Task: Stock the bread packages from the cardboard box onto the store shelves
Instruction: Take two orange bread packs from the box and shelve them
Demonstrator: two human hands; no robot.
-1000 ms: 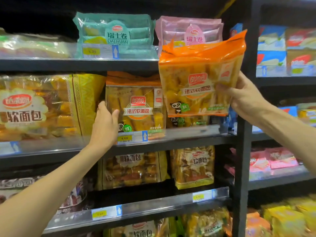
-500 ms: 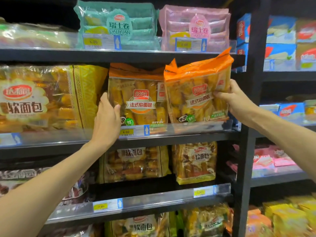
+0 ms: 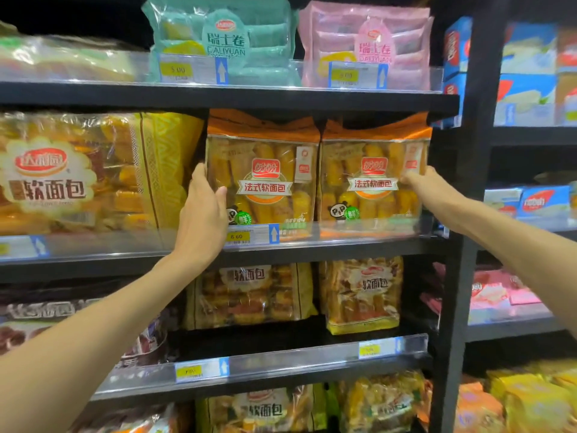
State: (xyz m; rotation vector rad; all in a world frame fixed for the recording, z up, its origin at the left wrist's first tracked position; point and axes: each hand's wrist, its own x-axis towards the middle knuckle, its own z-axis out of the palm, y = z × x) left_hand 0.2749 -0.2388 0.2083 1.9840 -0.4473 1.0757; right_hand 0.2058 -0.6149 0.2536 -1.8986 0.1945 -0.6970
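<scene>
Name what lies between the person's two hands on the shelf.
In the head view, two orange bread packs stand side by side between the left hand and right hand.

The orange bread packages (image 3: 262,179) are glossy, see-through plastic film with crinkled tops. The shelf (image 3: 312,101) looks matt black; its front rail (image 3: 359,228) is clear, shiny plastic.

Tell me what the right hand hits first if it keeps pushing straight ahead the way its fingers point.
The right hand already touches the right orange bread package at its right edge, fingers pointing up-left. Going on, it would press into that package; depth behind is unclear.
</scene>
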